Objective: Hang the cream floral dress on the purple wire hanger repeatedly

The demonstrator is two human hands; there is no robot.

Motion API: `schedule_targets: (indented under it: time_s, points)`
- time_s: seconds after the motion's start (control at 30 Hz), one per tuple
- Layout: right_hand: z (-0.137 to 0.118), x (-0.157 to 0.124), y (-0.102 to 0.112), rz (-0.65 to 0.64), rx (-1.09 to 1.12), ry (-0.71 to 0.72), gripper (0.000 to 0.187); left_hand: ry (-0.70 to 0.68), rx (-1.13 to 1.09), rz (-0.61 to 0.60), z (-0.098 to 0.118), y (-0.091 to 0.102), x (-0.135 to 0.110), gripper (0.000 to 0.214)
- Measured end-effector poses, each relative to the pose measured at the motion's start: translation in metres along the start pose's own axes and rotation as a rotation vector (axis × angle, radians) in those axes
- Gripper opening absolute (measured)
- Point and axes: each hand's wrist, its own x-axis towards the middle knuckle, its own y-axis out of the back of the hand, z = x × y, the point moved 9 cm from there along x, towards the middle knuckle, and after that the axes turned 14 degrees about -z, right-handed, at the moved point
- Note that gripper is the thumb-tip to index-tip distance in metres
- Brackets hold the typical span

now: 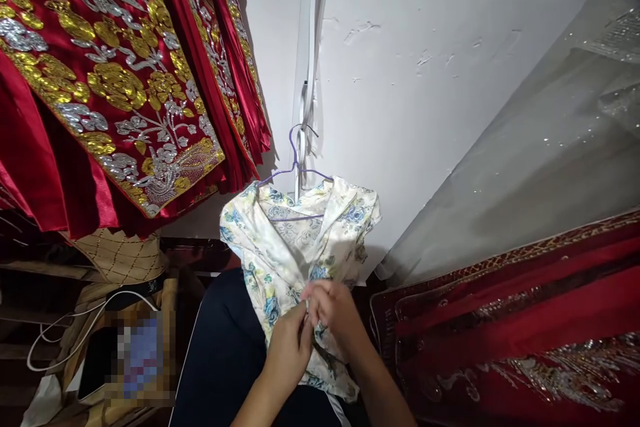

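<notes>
A cream blouse with blue and green flowers [267, 240] hangs on a thin purple hanger [295, 163], its V-neck facing me. My left hand [293, 340] is closed at the front of the blouse, fingertips pinching the fabric below the neckline. Against it, my right hand [327, 303] also pinches the front edge, with bent fingers and thumb together. The small spot between the fingertips is partly covered, so any button or fastening there cannot be made out. The lower part of the blouse lies over my dark-trousered legs [220, 347].
The hanger's hook is at a white rod [309, 33] by the white wall [390, 113]. Red embroidered garments [120, 87] hang at upper left. A red cloth [525, 307] and sheer fabric [500, 167] are on the right. A wooden stool [169, 300] with a white cable [50, 363] stands lower left.
</notes>
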Motion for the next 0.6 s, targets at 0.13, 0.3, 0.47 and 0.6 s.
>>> schedule_targets:
  time_s: [0.13,0.3,0.47,0.6]
  points:
    - [-0.096,0.058,0.046,0.115,0.176,0.234,0.020,0.137,0.277,-0.199,-0.014,-0.008,0.002,0.022]
    - [-0.161,0.093,0.045,0.090,0.196,0.360,0.021,0.194,0.305,-0.235,-0.028,0.000,0.005,0.019]
    - [-0.018,0.025,-0.031,-0.017,0.278,0.279,0.036,0.106,-0.050,-0.134,-0.028,0.013,-0.023,0.021]
    - [0.148,-0.049,-0.073,-0.026,0.458,0.011,0.042,0.071,-0.179,-0.016,-0.009,0.067,-0.056,0.023]
